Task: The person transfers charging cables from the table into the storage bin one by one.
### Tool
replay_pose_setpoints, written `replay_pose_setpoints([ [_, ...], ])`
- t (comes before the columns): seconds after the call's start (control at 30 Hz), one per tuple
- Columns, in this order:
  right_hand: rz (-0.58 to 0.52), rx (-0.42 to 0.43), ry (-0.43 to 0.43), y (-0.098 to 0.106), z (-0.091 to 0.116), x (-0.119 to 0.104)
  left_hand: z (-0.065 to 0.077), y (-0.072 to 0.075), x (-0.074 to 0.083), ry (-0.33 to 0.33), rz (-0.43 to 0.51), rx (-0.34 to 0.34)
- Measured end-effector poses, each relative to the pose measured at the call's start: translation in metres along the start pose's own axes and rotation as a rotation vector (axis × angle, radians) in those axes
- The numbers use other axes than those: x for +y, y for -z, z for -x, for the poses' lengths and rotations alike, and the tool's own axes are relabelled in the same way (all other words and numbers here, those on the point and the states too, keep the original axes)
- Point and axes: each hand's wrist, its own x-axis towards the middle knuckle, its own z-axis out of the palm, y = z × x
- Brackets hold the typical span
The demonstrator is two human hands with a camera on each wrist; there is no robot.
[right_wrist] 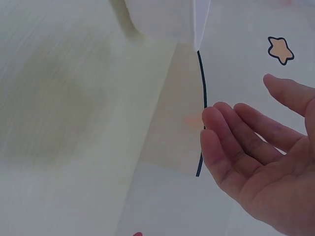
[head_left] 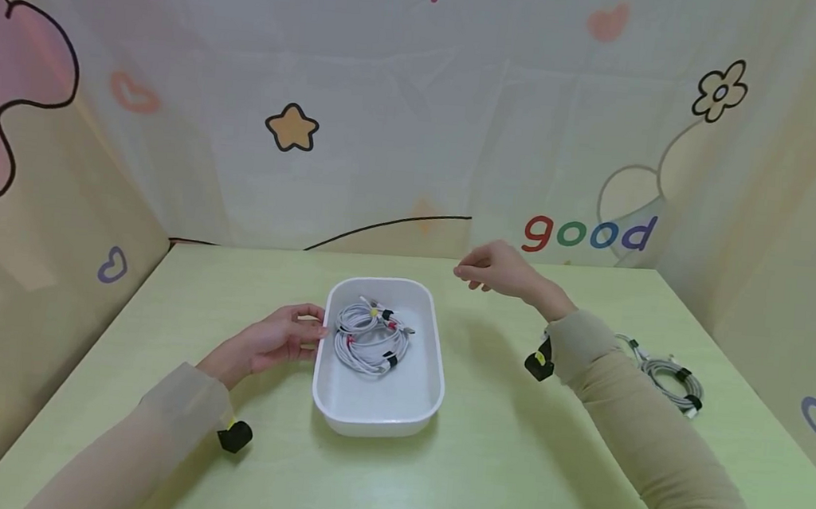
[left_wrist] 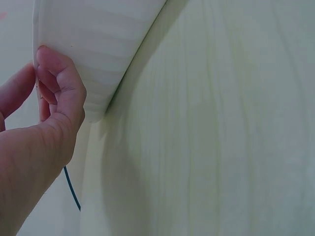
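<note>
A white plastic bin (head_left: pixel 378 396) stands on the table, with coiled grey cables (head_left: pixel 371 338) lying in its far half; black ties and red and yellow bits show on them. At the bin's left side, my left hand (head_left: pixel 285 337) pinches the rim between thumb and fingers. The left wrist view shows the fingertips (left_wrist: pixel 49 56) against the bin's outer wall (left_wrist: pixel 98 39). Raised beyond the bin's far right corner is my right hand (head_left: pixel 500 270), holding nothing. Its fingers (right_wrist: pixel 236 142) are loosely bent and apart from the thumb in the right wrist view.
Another coiled grey cable (head_left: pixel 675 379) with black ties lies on the table's right side, partly behind the right sleeve (head_left: pixel 626 407). A printed curtain (head_left: pixel 386 165) hangs along the back edge of the pale green table (head_left: pixel 375 484) and down both sides.
</note>
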Motion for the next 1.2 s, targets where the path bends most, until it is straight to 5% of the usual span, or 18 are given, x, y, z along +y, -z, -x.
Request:
replay_pose_setpoints([
  [0.83, 0.036, 0.061, -0.113, 0.045, 0.047, 0.074, 0.001, 0.000, 0.002, -0.012, -0.012, 0.001],
  [1.2, 0.095, -0.036, -0.229, 0.059, 0.072, 0.106, 0.001, -0.001, -0.001, -0.016, -0.002, -0.011],
])
